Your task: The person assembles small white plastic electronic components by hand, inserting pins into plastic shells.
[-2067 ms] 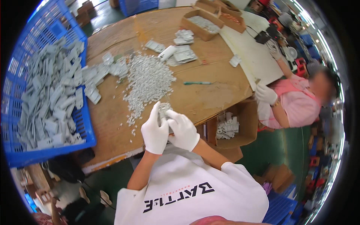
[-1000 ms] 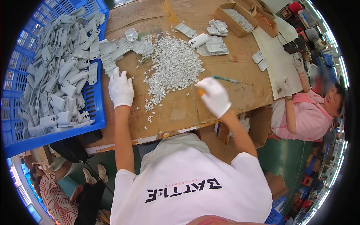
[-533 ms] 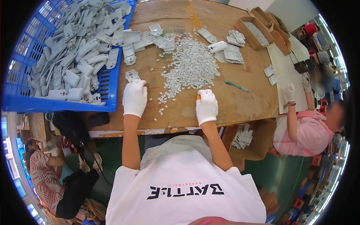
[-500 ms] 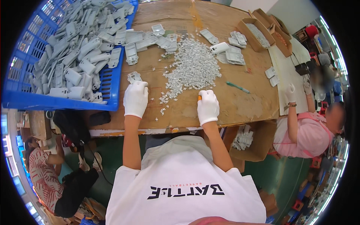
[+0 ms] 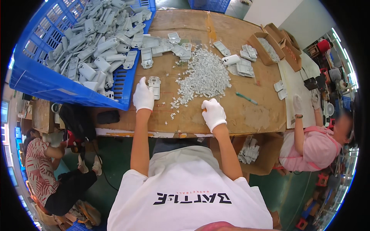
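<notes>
My left hand [image 5: 143, 96], in a white glove, rests at the left edge of a pale grey plastic phone-like housing [image 5: 154, 87] lying on the cardboard. One finger stretches forward and the hand is not wrapped around the housing; whether the thumb touches its edge is hard to see. My right hand [image 5: 214, 114], also gloved, is closed on a small orange object [image 5: 204, 110], mostly hidden by the fingers. Beyond and between the hands spreads a heap of small pale plastic bits [image 5: 206, 75]. More housings [image 5: 147, 57] lie past my left hand.
A blue crate [image 5: 77, 92] heaped with housings stands at left. A green pen [image 5: 246, 98] lies right of the heap. Cardboard boxes [image 5: 266, 52] stand at the back right; another box [image 5: 269, 154] sits below the table edge. Co-workers sit at left and right.
The housing now lies straight, to the right of my left hand, where before it was tilted under the fingertips. My right hand has turned slightly inward, its orange object still held. The whole view has shifted.
</notes>
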Demonstrator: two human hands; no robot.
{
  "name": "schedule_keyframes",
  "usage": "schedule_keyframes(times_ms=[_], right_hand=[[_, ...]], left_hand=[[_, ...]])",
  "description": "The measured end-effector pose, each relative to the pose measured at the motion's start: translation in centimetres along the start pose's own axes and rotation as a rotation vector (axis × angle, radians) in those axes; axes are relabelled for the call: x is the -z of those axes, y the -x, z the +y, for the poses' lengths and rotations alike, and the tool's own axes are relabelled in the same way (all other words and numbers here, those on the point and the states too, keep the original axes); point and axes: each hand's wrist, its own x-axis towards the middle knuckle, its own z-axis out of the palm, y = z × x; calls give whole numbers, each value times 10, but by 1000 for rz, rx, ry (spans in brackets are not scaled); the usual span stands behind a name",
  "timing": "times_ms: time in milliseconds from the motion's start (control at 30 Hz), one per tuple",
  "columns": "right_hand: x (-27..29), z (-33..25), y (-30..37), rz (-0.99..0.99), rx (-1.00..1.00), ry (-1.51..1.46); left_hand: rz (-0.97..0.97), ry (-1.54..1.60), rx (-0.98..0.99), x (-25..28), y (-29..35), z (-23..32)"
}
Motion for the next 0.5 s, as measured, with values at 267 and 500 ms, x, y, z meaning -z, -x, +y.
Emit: schedule_keyframes(times_ms=[267,500], right_hand=[[0,-9,6,-79,-26,-66],[-6,-26,6,-70,-1,213]], left_hand=[[143,503,-64,7,40,11],[-38,951,-25,14,102,34]])
